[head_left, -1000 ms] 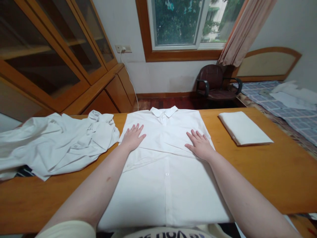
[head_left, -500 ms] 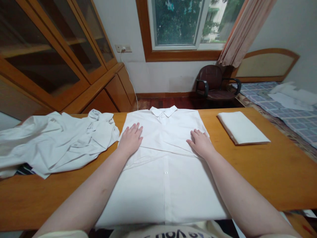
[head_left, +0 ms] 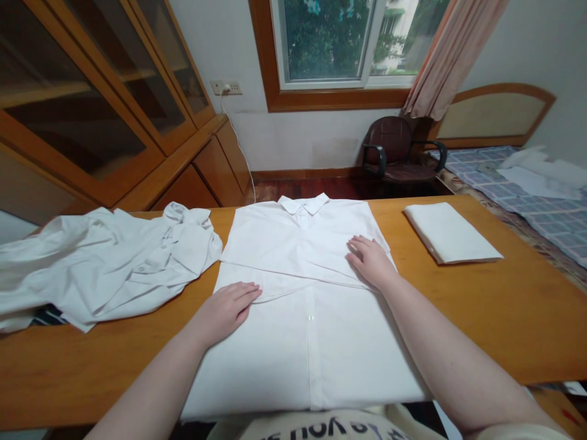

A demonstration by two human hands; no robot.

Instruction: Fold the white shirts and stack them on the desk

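A white collared shirt (head_left: 270,348) lies front side up on the wooden table, its collar toward the far edge and its hem at the near edge. The sleeves are folded across the middle of its front. My left hand (head_left: 233,305) rests flat on the shirt's left side, at the lower edge of the folded sleeve, fingers stretched out. Higher up on the right side, my right hand (head_left: 370,260) lies flat on the cloth with its fingers extended. Neither hand grips anything.
A crumpled white shirt (head_left: 110,263) is heaped on the table's left end. At the right lies a neatly folded white cloth (head_left: 452,232) on the wooden table (head_left: 495,324). Beyond stand a brown armchair (head_left: 394,150), a glass-fronted cabinet (head_left: 183,156) and a bed (head_left: 527,208).
My left hand has slid down the shirt toward me, from the chest to below the folded sleeve. My right hand has barely moved.
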